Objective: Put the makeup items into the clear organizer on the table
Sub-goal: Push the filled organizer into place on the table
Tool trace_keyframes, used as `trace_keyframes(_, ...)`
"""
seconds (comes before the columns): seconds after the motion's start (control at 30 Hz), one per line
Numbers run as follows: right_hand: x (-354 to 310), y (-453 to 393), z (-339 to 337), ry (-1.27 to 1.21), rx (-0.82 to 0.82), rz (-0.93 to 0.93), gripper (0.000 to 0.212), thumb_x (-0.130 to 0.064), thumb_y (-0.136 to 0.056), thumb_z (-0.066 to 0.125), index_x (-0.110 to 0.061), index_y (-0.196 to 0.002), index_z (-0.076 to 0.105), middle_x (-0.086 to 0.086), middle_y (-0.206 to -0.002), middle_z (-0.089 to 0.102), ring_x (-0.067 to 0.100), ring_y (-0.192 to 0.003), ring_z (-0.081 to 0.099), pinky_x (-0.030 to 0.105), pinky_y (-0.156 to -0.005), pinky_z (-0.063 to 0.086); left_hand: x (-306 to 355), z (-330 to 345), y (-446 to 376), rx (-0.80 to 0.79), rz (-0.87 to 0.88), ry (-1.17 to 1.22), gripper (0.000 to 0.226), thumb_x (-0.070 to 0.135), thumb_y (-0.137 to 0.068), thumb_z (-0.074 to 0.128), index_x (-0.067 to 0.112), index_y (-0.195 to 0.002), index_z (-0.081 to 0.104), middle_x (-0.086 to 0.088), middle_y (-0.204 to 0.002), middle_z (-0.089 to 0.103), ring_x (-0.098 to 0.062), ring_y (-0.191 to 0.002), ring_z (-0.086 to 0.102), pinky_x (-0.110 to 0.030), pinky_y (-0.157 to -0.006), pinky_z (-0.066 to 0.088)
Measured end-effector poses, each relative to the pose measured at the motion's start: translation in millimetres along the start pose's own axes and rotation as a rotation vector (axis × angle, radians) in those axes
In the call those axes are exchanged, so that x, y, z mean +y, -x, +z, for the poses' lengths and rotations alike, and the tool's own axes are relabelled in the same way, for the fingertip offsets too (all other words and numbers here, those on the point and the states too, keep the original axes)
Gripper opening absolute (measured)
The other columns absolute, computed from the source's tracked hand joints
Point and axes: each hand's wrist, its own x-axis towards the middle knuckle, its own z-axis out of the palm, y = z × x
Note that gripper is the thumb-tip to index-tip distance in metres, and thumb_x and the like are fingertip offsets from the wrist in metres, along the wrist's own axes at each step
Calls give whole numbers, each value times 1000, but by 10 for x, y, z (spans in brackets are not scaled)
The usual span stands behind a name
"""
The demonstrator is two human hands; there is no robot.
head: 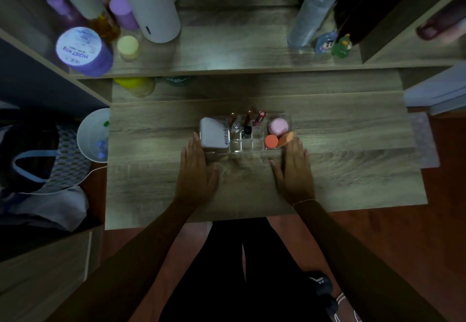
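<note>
The clear organizer [257,142] stands on the wooden table [353,165] in the head view. Its left compartment holds a white compact case [213,134]. The middle slots hold lip-gloss tubes [259,118], a small clear bottle [235,128] and a black-capped bottle [246,131]. The right compartment holds a pink round jar [278,125], an orange round item [271,141] and an orange sponge [286,139]. My left hand [198,168] lies flat at the organizer's left end, fingertips touching it. My right hand [296,168] lies flat at its right end. Neither hand holds anything.
A raised shelf [227,52] behind the table carries purple bottles [83,52], a tall white cylinder [151,4] and a clear spray bottle [310,14]. A yellow container [137,86] sits under the shelf. A white bowl [92,135] and a bag [37,160] lie to the left.
</note>
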Motion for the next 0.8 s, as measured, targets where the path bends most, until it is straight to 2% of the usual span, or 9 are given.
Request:
trace_keyframes(0.27,176,-41,-53,10,19,60,67,-48,-97,29,-5,-147,18,18,-155,24,31,-145,15,52,-117,15,109,19,-141,-62,71,-88,77,43,-90,36,4,-148,3,-22,-156,15,-30,-145,11,-48,-118,3)
trace_keyframes(0.43,416,-64,-157,0,27,75,66,-49,-96,27,-7,-147,20,17,-154,27,31,-145,16,52,-117,15,333,94,-213,-57,120,-95,74,41,-95,38,7,-149,0,-22,-156,16,-26,-145,8,-46,-117,0)
trace_keyframes(0.63,764,-81,-312,-54,64,112,62,-46,-97,31,-9,-145,23,18,-152,32,32,-143,21,54,-116,19,659,226,-293,-107,156,-123,72,41,-94,34,-1,-148,10,-22,-156,18,-28,-146,11,-47,-119,3)
trace_keyframes(0.8,1128,-92,-459,-89,79,140,60,-44,-98,33,-13,-147,20,15,-151,33,33,-142,24,55,-115,20,919,409,-391,-149,203,-168,74,45,-94,31,0,-148,9,-22,-156,19,-30,-145,15,-48,-119,10)
